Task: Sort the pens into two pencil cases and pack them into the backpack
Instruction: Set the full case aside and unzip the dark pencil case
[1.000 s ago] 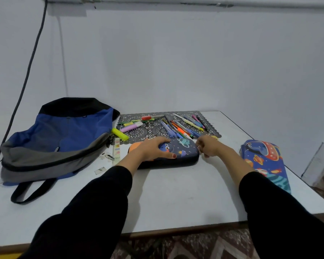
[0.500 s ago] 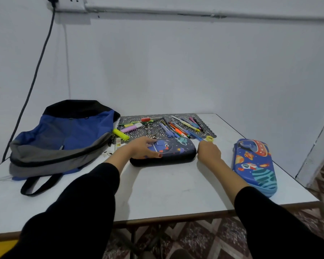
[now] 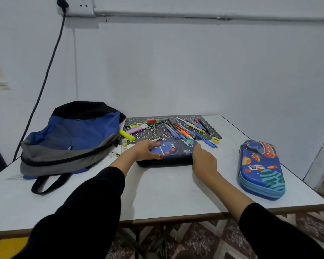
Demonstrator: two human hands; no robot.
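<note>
The backpack (image 3: pixel 77 139) at nine o'clock is soft, creased matt cloth. The table (image 3: pixel 166 189) has a smooth white top with a wood-look edge. The dark pencil case (image 3: pixel 174 149) at the centre and the blue pencil case (image 3: pixel 260 165) at three o'clock have smooth moulded shells with a slight sheen. At twelve o'clock, plastic pens (image 3: pixel 183 129) lie on a perforated matt mat (image 3: pixel 157 133). The sleeves (image 3: pixel 86 212) are matt black cloth.

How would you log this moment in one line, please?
left hand: grips dark pencil case | right hand: on its right end | pens: loose on mat | blue pencil case: closed, right
</note>
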